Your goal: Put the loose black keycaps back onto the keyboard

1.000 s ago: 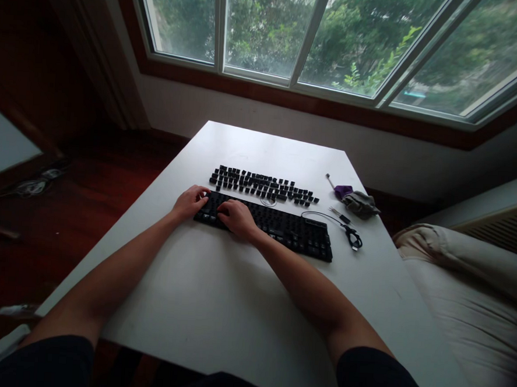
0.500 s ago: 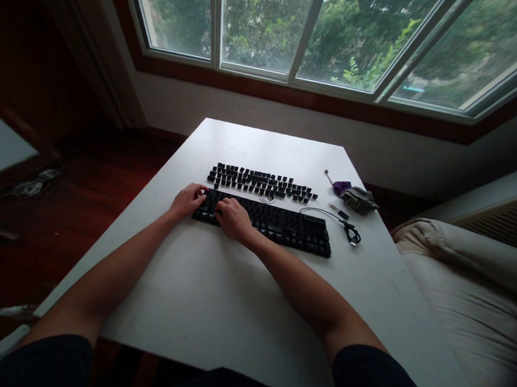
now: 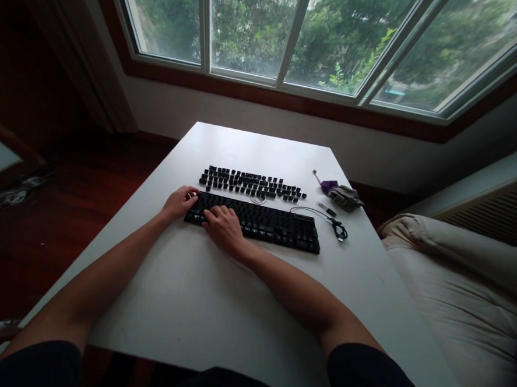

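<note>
A black keyboard [image 3: 269, 226] lies across the middle of the white table [image 3: 216, 308]. My left hand [image 3: 179, 202] is curled round the keyboard's left end and holds it. Just to its right, my right hand [image 3: 224, 227] rests on the left part of the keyboard, its fingers bent down onto the keys. Whatever is under those fingertips is hidden. Behind the keyboard, several loose black keycaps [image 3: 250, 184] are laid out in rows.
A black cable [image 3: 333, 223] lies off the keyboard's right end. Behind it are a crumpled grey cloth [image 3: 344, 197] and a small purple item [image 3: 328, 185]. A beige cushion [image 3: 459, 276] sits at the right, and windows run along the far wall.
My right hand has slid slightly toward the keyboard's front left. The view has shifted a little, and my left hand keeps its hold on the keyboard's end.
</note>
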{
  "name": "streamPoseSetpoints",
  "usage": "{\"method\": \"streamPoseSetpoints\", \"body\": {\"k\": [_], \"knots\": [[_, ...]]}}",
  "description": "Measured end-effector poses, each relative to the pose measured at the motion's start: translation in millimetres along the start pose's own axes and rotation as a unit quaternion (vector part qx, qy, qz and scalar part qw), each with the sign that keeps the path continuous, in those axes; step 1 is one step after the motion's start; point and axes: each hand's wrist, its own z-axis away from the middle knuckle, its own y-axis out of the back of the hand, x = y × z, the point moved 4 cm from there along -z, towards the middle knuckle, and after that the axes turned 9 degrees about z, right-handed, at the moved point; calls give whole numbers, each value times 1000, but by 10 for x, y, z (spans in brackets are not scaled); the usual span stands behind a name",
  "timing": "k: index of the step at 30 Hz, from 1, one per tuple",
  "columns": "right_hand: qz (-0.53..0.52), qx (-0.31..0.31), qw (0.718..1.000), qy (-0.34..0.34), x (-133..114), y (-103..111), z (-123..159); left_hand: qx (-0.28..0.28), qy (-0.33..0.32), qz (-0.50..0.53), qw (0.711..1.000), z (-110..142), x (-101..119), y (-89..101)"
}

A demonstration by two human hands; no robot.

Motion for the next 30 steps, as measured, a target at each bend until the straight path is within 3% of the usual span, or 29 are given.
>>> {"method": "streamPoseSetpoints", "body": {"k": [5, 11, 15, 20, 30], "knots": [[-34, 43, 995, 79, -142, 112, 359, -10, -30, -30, 999, -103, 80, 14], [-68, 40, 968, 239, -36, 54, 745, -1, -77, -97, 992, -321, 226, -60], [-93, 39, 965, 242, 82, 76, 805, 15, -92, -137, 986, -507, 244, -167], [-106, 29, 960, 258, 143, 109, 767, 28, -50, -175, 983, -605, 189, -299], [-113, 24, 957, 265, 161, 87, 760, 16, 14, -211, 977, -681, 206, -293]]}}
